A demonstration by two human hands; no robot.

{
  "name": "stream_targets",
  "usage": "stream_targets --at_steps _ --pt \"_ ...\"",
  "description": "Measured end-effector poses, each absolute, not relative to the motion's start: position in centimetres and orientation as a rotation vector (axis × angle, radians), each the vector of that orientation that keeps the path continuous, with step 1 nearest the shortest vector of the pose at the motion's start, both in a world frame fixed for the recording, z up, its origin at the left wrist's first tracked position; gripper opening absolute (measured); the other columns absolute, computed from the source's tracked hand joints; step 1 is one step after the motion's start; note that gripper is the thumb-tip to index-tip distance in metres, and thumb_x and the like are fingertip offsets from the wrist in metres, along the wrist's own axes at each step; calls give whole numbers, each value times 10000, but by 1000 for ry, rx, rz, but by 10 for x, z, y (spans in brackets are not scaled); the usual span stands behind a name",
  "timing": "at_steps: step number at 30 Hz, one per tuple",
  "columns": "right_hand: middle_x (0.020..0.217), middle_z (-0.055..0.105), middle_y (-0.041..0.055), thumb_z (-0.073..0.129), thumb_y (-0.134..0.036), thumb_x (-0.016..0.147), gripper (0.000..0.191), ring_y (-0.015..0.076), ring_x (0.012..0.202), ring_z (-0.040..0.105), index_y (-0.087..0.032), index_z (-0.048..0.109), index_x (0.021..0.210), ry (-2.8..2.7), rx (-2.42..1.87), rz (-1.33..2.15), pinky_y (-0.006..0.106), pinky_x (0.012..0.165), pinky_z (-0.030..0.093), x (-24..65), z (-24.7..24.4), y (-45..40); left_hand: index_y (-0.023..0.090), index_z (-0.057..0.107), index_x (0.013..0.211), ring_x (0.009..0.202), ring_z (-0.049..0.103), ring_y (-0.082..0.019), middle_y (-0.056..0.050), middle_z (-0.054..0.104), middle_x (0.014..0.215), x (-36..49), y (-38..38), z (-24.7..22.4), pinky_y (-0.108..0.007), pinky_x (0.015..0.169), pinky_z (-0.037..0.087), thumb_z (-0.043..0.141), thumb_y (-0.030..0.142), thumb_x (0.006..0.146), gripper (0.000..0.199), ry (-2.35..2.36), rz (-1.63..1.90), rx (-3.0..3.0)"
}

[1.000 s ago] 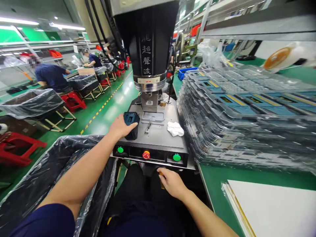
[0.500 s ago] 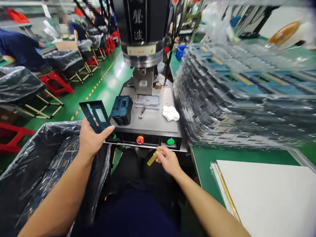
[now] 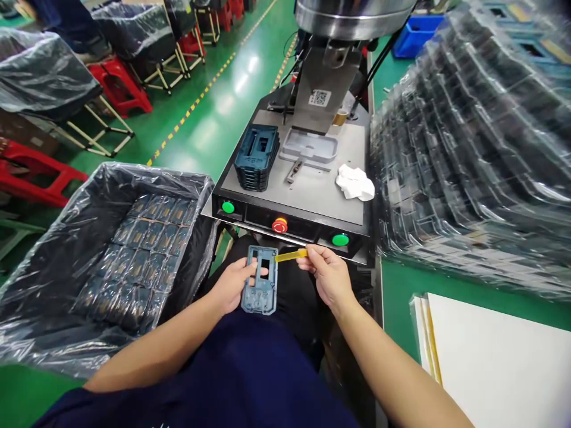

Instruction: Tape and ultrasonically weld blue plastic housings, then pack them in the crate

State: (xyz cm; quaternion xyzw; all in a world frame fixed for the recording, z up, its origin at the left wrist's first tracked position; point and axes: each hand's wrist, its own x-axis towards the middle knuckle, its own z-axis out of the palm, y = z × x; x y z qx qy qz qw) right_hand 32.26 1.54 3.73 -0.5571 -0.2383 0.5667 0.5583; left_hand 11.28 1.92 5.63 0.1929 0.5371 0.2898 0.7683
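Green floor [image 3: 214, 119] w/ a yellow dashed line lies beyond your metal worktop [image 3: 312, 199], which bears a stack of blue-gray panels [image 3: 256, 157], a gray fixture [image 3: 310, 145] & a crumpled white cloth [image 3: 354, 183] above 2 green buttons [image 3: 340, 239] & 1 red e-stop [image 3: 279, 224]. Your L hand [image 3: 232, 285] grips 1 cutout panel [image 3: 262, 292] by its L edge, over your lap, nearer you than the worktop. Your R hand [image 3: 330, 276] pinches a yellow strip [image 3: 289, 255], tip at the panel's upper R edge; can't tell if touching.

Occlusion, crops, blur.
Panel [image 3: 263, 292] partly hidden by left hand [image 3: 231, 286]; machine head [image 3: 354, 19] cut off at top; co-worker [image 3: 66, 22] cut off, upper left; tray stack [image 3: 459, 137] blurred, right.
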Motion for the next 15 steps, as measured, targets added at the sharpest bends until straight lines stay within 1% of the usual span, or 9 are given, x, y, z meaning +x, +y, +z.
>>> stream_targets --at_steps 2,6,8,11,13,15 --pt "797 708 44 813 -458 660 414 147 652 677 -152 676 902 -595 -1292 1304 282 628 585 317 42 15 160 565 1004 625 634 -169 -123 688 984 119 24 58 -348 563 556 642 389 818 305 1165 632 400" --pt "779 705 45 795 -451 691 388 153 650 678 -154 681 913 -597 -1287 1265 298 638 591 308 44 14 148 564 1053 639 645 -173 -133 699 950 129 29 60 -320 568 546 514 422 902 316 1180 653 393" --pt "784 706 46 802 -458 675 400 158 645 679 -156 678 906 -560 -1303 1283 302 627 590 308 40 13 142 569 1063 636 645 -170 -131 703 933 132 28 60 -316 582 545 516 426 903 331 1167 664 397" --pt "788 704 49 815 -455 652 410 168 671 682 -153 679 893 -554 -1329 1291 309 645 588 310 32 11 135 572 1058 619 637 -163 -128 704 910 134 27 58 -315 593 543 567 438 878 352 1159 687 382" --pt "764 695 41 803 -449 667 404 166 666 674 -153 679 914 -618 -1351 1255 311 648 581 312 27 10 131 578 1036 590 621 -145 -119 704 886 135 27 56 -291 585 532 598 443 860 360 1150 724 373" --pt "734 682 24 779 -444 696 398 151 623 654 -161 671 955 -703 -1378 1212 299 617 565 311 25 8 125 583 1012 575 611 -135 -113 704 863 136 29 55 -276 583 525 614 438 852 353 1144 766 376"
